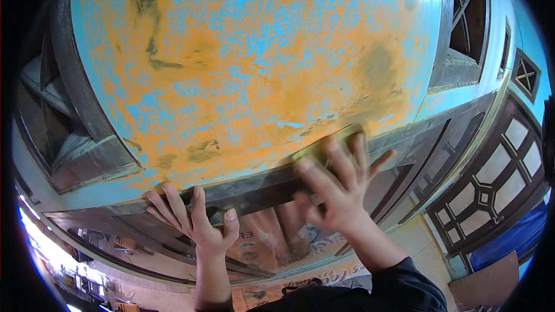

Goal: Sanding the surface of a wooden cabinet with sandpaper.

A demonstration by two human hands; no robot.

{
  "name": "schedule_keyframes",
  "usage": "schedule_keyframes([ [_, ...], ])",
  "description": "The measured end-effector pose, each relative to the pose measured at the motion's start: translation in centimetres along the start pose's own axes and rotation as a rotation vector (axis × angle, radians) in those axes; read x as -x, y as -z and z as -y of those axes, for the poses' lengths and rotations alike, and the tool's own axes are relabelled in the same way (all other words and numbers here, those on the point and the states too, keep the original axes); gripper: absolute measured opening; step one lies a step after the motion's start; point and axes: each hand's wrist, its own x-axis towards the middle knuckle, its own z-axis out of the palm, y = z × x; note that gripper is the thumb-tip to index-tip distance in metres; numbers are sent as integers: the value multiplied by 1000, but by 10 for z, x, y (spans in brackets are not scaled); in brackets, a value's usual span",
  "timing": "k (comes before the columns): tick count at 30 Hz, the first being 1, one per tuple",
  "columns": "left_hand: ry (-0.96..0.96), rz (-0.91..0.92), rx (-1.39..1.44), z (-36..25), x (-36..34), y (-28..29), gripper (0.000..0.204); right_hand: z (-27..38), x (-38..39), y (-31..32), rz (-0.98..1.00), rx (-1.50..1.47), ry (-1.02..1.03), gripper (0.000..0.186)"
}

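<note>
My right hand [341, 188] is spread over a flat yellow-green block [330, 143] and presses it where the patchy wall meets a dark wooden beam [248, 188]. Motion smears the fingers and the block. My left hand [193, 216] rests on the same beam to the left, its fingers stretched and the thumb apart, with no tool in it. Above both hands rises the wall panel [260, 104], blotched orange over bright blue, with several dark grey-brown smudges. The face of the block against the wall is hidden.
Dark wooden vent frames [95, 159] [457, 75] flank the panel. A paneled door [485, 190] stands far below at right, near a blue covering [511, 234] and a brown board [487, 282]. Printed sheeting [277, 237] hangs below the beam. Bright clutter [75, 280] lies at lower left.
</note>
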Motion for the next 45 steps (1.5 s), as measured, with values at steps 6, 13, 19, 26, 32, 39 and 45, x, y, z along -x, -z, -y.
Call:
schedule_keyframes([
  [6,-1,13,-37,3,3,3,57,-26,-12,-3,-181,-95,-160,55],
  [13,-8,-4,-41,7,4,2,58,-23,7,-3,-59,84,-23,53],
  [19,-8,2,-39,-1,2,-1,56,-16,6,-5,-253,-93,-268,52],
  [26,-23,-16,-62,4,3,1,55,-42,6,5,-199,-69,-330,50],
  [32,-10,-21,-53,-3,-1,-3,55,-27,16,10,-15,78,-80,52],
  [39,14,-1,-48,-3,-4,2,56,-50,8,24,-80,-23,-272,53],
  [45,58,7,17,-4,-10,10,62,-91,9,35,-111,95,-312,50],
])
